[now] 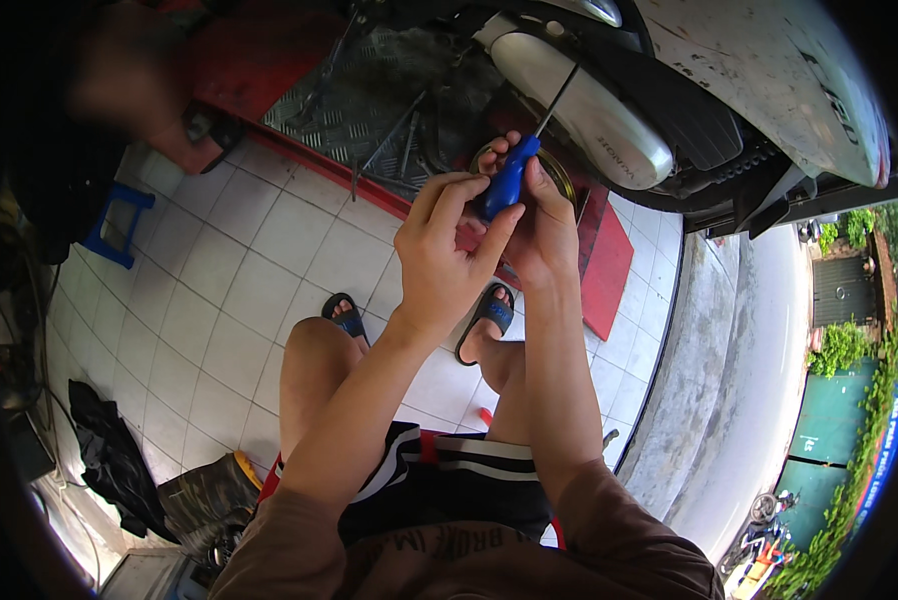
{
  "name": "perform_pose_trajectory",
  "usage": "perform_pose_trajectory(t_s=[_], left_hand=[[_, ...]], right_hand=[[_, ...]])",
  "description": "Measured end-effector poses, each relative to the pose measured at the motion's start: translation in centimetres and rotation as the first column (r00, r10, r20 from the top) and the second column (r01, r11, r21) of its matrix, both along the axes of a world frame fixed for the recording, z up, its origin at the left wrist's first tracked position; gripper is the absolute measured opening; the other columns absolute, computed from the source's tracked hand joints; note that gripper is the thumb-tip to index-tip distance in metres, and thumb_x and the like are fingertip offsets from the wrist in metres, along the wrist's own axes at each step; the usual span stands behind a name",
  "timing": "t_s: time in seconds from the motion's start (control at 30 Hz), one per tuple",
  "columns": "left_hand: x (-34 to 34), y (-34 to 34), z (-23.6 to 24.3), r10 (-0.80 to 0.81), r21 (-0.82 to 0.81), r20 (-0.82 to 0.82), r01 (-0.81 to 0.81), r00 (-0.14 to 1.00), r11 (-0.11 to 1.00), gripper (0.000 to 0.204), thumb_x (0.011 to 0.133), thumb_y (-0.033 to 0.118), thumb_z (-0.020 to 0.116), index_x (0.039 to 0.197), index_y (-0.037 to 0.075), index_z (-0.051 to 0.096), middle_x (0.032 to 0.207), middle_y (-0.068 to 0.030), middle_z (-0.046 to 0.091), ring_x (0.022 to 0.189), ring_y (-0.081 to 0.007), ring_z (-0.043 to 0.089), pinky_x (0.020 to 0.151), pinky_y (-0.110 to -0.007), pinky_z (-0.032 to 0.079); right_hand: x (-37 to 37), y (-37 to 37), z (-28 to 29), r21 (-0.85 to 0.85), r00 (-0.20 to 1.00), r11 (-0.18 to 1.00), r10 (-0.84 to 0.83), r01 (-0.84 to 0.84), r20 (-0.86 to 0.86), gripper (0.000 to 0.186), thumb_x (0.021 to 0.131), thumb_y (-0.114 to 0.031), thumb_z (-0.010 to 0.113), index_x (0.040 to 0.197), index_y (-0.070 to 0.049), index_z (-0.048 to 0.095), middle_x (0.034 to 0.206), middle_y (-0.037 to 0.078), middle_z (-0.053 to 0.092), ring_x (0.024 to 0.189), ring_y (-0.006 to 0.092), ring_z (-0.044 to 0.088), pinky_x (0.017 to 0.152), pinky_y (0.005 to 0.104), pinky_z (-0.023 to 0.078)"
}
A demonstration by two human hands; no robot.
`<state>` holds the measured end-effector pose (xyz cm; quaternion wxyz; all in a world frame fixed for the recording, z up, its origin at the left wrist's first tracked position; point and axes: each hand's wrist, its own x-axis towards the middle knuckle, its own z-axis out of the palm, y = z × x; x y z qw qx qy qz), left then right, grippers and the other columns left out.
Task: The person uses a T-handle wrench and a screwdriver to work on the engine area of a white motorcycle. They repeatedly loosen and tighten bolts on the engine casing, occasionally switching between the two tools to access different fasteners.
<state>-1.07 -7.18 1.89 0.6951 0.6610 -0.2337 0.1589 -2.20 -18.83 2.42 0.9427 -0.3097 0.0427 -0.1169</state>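
Here, both hands (pixel 444 240) (pixel 549 235) half-curled, holding screwdriver (pixel 510 180): bulging blue handle (pixel 504 192), thin straight shaft (pixel 558 100); patterned metal plate (pixel 299 115) beyond.

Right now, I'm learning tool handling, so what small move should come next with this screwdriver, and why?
Probably settle the screwdriver firmly into the right hand: the left hand's fingers are also at its blue handle, while the shaft points away from the body.
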Motion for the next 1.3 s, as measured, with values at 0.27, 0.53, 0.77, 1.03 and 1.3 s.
perform_pose_trajectory(t_s=[0.27,0.53,0.77,1.03,1.3], left_hand=[[0.8,-0.1,-0.6,0.089,0.096,0.435,-0.145,0.896,0.985,0.029,0.074,0.007,0.079,0.099,0.000,0.066,0.098,-0.0104,0.062,0.078,-0.0197,0.063,0.066,-0.028,0.052],[0.1,0.4,0.4,0.035,0.012,0.162,-0.038,0.986,0.999,0.029,0.073,0.003,0.078,0.100,0.003,0.068,0.108,-0.0105,0.059,0.086,-0.0212,0.065,0.067,-0.028,0.053],[0.2,0.0,1.0,0.034,-0.007,0.270,-0.033,0.962,0.999,0.030,0.078,0.007,0.075,0.106,0.000,0.065,0.102,-0.0093,0.061,0.077,-0.0150,0.062,0.060,-0.023,0.049],[0.8,0.0,0.4,-0.406,-0.413,-0.513,0.197,0.757,0.889,0.025,0.087,0.018,0.072,0.092,-0.005,0.062,0.068,-0.0043,0.064,0.052,-0.0055,0.055,0.049,-0.019,0.042],[0.3,0.0,0.6,0.064,0.131,0.277,-0.103,0.959,0.986,0.030,0.067,0.000,0.077,0.094,0.005,0.065,0.089,-0.0066,0.056,0.073,-0.0220,0.059,0.063,-0.031,0.048]], right_hand=[[-0.4,-0.5,-0.2,-0.022,0.993,0.998,-0.053,0.051,-0.106,0.030,0.094,-0.022,0.059,0.117,-0.002,0.056,0.105,0.008,0.062,0.092,0.0198,0.061,0.084,0.0351,0.051],[0.0,-0.2,0.8,0.067,1.000,0.998,-0.007,0.009,-0.023,0.032,0.094,-0.022,0.059,0.119,-0.001,0.053,0.107,0.009,0.060,0.099,0.0206,0.058,0.088,0.0349,0.050],[-0.2,-0.6,0.3,0.020,0.998,0.999,-0.044,0.045,-0.037,0.033,0.096,-0.031,0.057,0.117,-0.005,0.053,0.106,0.007,0.058,0.099,0.0213,0.056,0.086,0.0362,0.049],[0.4,0.1,-0.1,0.044,1.000,0.999,-0.006,0.007,-0.007,0.032,0.097,-0.024,0.054,0.122,-0.005,0.050,0.109,0.006,0.057,0.101,0.0202,0.056,0.087,0.0350,0.049],[0.2,-0.9,0.5,-0.064,0.988,0.998,0.011,-0.021,-0.155,0.038,0.095,-0.041,0.056,0.099,-0.003,0.057,0.091,0.009,0.061,0.084,0.0202,0.059,0.078,0.0348,0.050]])
